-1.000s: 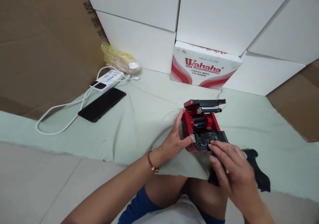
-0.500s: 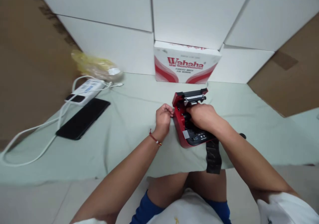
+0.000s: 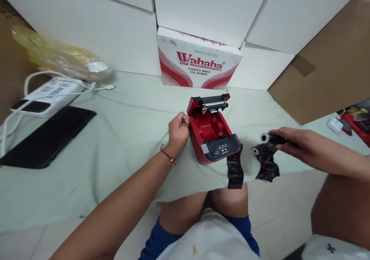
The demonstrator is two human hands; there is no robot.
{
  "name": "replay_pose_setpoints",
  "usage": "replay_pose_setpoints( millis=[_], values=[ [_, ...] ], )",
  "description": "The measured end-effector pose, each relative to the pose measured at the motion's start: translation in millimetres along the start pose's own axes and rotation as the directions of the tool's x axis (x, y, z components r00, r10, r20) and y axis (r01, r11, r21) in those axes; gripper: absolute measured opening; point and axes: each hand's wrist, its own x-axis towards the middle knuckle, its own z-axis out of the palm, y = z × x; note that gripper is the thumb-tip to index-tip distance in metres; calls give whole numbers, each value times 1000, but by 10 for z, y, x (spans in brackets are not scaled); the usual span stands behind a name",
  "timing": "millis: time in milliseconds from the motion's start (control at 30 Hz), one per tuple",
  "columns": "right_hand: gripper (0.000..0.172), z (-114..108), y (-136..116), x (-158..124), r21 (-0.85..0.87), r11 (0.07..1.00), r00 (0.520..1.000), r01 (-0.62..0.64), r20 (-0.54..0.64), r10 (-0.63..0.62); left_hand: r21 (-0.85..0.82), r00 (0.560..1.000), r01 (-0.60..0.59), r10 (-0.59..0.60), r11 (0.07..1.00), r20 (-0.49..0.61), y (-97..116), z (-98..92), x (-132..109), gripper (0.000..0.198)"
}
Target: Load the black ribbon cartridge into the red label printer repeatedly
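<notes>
A red portable printer (image 3: 209, 127) stands on the green cloth with its lid tilted open, showing an empty red compartment. A black strip (image 3: 235, 171) hangs from its front edge over the cloth. My left hand (image 3: 178, 129) is curled into a fist against the printer's left side. Out to the right, my right hand (image 3: 300, 144) grips a black-wrapped roll with a white core (image 3: 266, 152), well apart from the printer. Loose black film trails down from that roll.
A pale green cloth (image 3: 121, 136) covers the surface. On it lie a black phone (image 3: 46, 136) and a white power bank (image 3: 46, 98) with a white cable. Behind stand a Wahaha carton (image 3: 199, 61) and white boxes (image 3: 95, 29), with a crumpled yellowish plastic bag (image 3: 58, 54) and brown cardboard (image 3: 323, 67).
My right hand has left the printer's compartment and moved right, now holding the black-wrapped roll. The compartment now shows empty. My view has also shifted, with everything sitting further left and lower.
</notes>
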Motion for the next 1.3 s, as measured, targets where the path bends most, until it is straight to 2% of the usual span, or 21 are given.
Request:
replay_pose_setpoints(
  millis=[100,200,267,400,467,567,667,733,833,900,967,1000,1100,1200,1300],
  values=[
    [39,419,106,241,-55,996,996,-76,47,78,25,1000,0,0,1000,-5,13,-5,11,13],
    [41,718,155,410,-70,988,990,-140,-19,139,34,1000,5,-4,999,-10,18,-11,18,14],
    [41,751,242,396,-64,980,980,-190,-77,185,32,1000,11,-10,999,-11,9,-8,22,14],
    [33,601,507,202,-65,954,949,-294,-134,284,35,1000,21,-20,999,-17,1,5,28,14],
    [30,581,598,139,-61,963,962,-264,-85,258,43,1000,20,-19,999,-21,13,8,28,14],
    [33,691,647,149,-43,987,987,-158,35,159,56,1000,14,-13,998,-18,41,3,24,15],
    [38,821,641,191,-43,994,988,-98,119,102,68,1000,9,-9,998,-12,54,-5,18,16],
    [36,799,594,171,-61,995,985,-85,143,93,78,1000,8,-7,997,-8,49,-8,16,17],
    [27,519,365,64,-1,1000,965,-27,261,26,94,1000,9,-10,996,4,36,-9,20,18],
    [26,245,83,4,133,991,922,23,381,-72,103,1000,9,-11,995,11,34,-8,24,18],
    [31,30,-261,19,204,977,888,68,434,-152,112,1000,9,-10,994,12,43,-7,25,18],
    [33,-25,-432,64,211,970,891,122,407,-200,116,1000,9,-10,993,10,50,-7,24,19],
    [37,47,-850,337,82,973,955,214,192,-226,124,1000,13,-14,992,11,74,-11,10,19],
    [36,313,-1099,689,-124,985,993,116,35,-113,128,1000,13,-16,992,22,93,-16,-7,20],
    [37,529,-1245,977,-271,962,1000,27,6,-27,135,1000,12,-16,991,24,106,-15,-15,20]
  ],
)
